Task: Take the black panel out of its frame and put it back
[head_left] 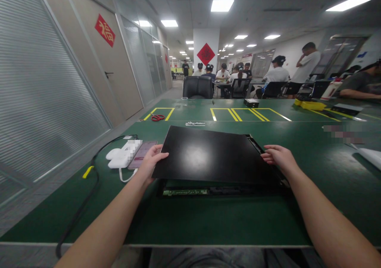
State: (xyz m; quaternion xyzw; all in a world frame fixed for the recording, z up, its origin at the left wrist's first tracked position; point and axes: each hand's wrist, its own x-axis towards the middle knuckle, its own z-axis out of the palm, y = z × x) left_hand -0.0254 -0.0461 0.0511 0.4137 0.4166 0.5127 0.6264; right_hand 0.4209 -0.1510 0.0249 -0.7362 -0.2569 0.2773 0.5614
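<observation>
A flat black panel [208,155] is held tilted over an opened device base [190,191], whose green circuit board shows under the panel's raised near edge. My left hand [150,163] grips the panel's left edge, thumb on top. My right hand [278,157] holds its right edge, fingers curled on the rim. Both rest above the green table [208,220].
A pink phone [142,154] and white charger blocks [123,155] with cables lie left of the panel. Red scissors [157,117], a row of small parts [195,123], a black box [251,102] and yellow trays [311,104] sit farther back. Several people sit at far tables.
</observation>
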